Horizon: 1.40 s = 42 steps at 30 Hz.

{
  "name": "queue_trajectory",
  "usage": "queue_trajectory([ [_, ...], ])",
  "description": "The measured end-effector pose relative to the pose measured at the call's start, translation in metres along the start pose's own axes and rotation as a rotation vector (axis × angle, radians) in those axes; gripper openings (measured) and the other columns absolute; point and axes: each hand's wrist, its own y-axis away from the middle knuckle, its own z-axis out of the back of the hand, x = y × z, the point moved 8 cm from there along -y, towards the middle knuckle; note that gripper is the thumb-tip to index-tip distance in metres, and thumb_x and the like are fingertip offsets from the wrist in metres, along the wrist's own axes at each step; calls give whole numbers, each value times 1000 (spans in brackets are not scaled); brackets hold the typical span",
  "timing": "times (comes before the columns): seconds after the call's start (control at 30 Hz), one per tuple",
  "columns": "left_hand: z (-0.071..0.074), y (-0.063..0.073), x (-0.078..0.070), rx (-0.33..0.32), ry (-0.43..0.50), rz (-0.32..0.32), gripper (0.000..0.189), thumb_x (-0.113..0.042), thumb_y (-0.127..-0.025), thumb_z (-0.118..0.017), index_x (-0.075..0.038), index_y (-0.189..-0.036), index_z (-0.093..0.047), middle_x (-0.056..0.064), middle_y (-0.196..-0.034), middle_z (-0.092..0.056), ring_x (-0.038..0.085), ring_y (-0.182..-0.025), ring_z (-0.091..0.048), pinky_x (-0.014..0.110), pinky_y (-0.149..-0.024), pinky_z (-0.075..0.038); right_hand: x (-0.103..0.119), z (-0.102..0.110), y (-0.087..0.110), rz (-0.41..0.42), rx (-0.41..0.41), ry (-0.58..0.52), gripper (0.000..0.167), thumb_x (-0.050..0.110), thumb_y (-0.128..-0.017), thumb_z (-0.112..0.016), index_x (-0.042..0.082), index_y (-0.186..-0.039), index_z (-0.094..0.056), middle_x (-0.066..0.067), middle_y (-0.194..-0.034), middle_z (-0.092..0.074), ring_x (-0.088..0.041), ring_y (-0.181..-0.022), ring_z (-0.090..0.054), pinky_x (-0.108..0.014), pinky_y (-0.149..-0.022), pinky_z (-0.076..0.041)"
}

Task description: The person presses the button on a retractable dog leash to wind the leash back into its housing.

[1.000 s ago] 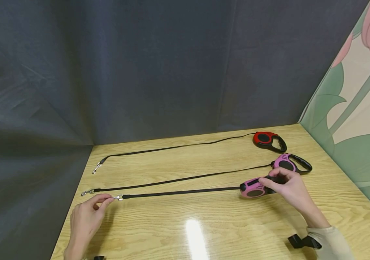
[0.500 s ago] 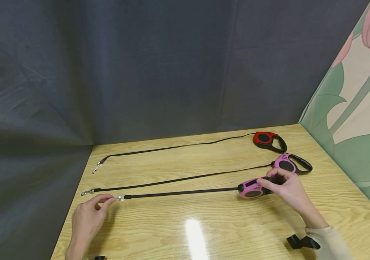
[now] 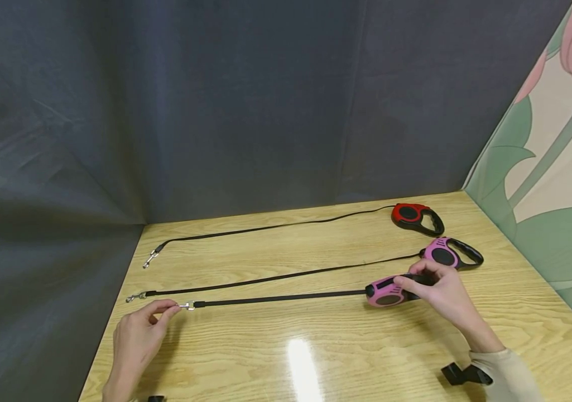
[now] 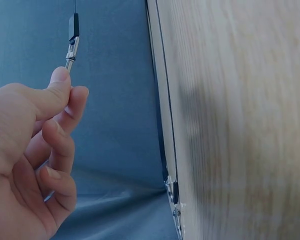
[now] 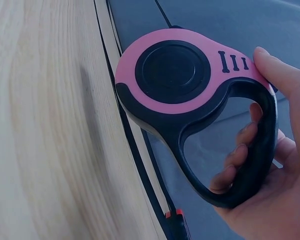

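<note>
My right hand (image 3: 438,287) grips the black handle of a pink and black retractable dog leash (image 5: 172,70), its thumb on the top of the casing in the right wrist view. From the casing a black strap (image 3: 280,297) runs straight and taut to the left, raised over the table. At its far end is a silver snap hook (image 4: 71,52). My left hand (image 3: 140,338) pinches the tip of that hook between thumb and forefinger, the other fingers loosely curled in the left wrist view.
A second pink leash (image 3: 441,254) lies just behind my right hand, its strap stretched left to a metal clip (image 3: 135,297). Farther back lies a red leash (image 3: 408,214), also drawn out, its clip (image 3: 150,259) at left. A dark curtain (image 3: 265,111) stands behind the wooden table (image 3: 245,357).
My right hand has moved slightly left with the pink leash casing, and my left hand has shifted a little right with the hook. The two lying leashes have not moved.
</note>
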Motion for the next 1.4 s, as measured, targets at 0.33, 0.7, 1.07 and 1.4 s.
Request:
queue_trajectory([
  [0.33,-3,1,-1,27,2,15,13,-30,-89,-88,-21,-97,-85,-9,-58,-67,-3,-50,-50,25,-48,-35,3,-5,0,11,5,-22,19,13,-90,-86,6,-95,-69,12,-82,-63,-6,-71,-53,-27,-62,-44],
  [0.7,-7,-1,-1,43,-7,24,13,-30,-90,-87,-20,-98,-85,-10,-56,-64,-1,-48,-48,25,-47,-34,2,-9,-3,1,9,-25,20,15,-90,-87,7,-95,-69,11,-82,-64,-5,-73,-55,-26,-64,-46],
  [1.07,-7,1,-6,57,7,20,13,-32,-91,-86,-22,-99,-85,-12,-56,-62,-3,-48,-44,25,-47,-32,3,-15,-2,-6,15,-6,21,17,-91,-87,7,-95,-69,11,-85,-63,-6,-76,-55,-25,-65,-46],
  [1.4,-8,1,-10,51,18,15,11,-30,-90,-87,-22,-97,-85,-12,-54,-62,-4,-48,-45,24,-48,-33,3,-21,0,-15,34,-30,21,17,-91,-87,8,-96,-69,8,-84,-61,-8,-73,-53,-28,-62,-45],
])
